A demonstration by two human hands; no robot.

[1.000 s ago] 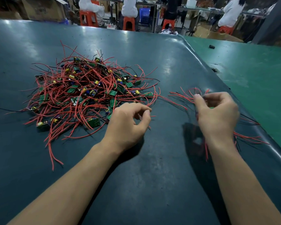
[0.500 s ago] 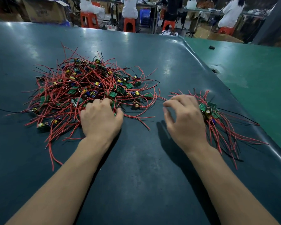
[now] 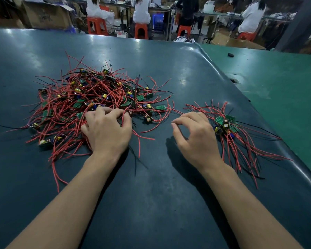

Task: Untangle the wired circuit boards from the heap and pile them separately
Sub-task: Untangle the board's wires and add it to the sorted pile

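Note:
A big heap [image 3: 90, 103] of small green circuit boards with red and black wires lies on the dark table [image 3: 151, 194], left of centre. My left hand [image 3: 107, 132] lies on the heap's near right edge, fingers curled into the red wires. A smaller pile [image 3: 228, 126] of sorted boards, wires fanned toward me, sits at the right. My right hand [image 3: 196, 135] hovers just left of that pile, fingers loosely bent, holding nothing.
The dark table's raised right edge [image 3: 258, 123] borders a green table [image 3: 276, 83] with a small black part [image 3: 231, 55]. Beyond the far edge, people sit on orange stools [image 3: 141, 31] at benches, with cardboard boxes [image 3: 47, 15] at the back left.
My right hand set its board on the small pile and drew back left, empty. My left hand moved forward from the bare table onto the heap and curled into its wires.

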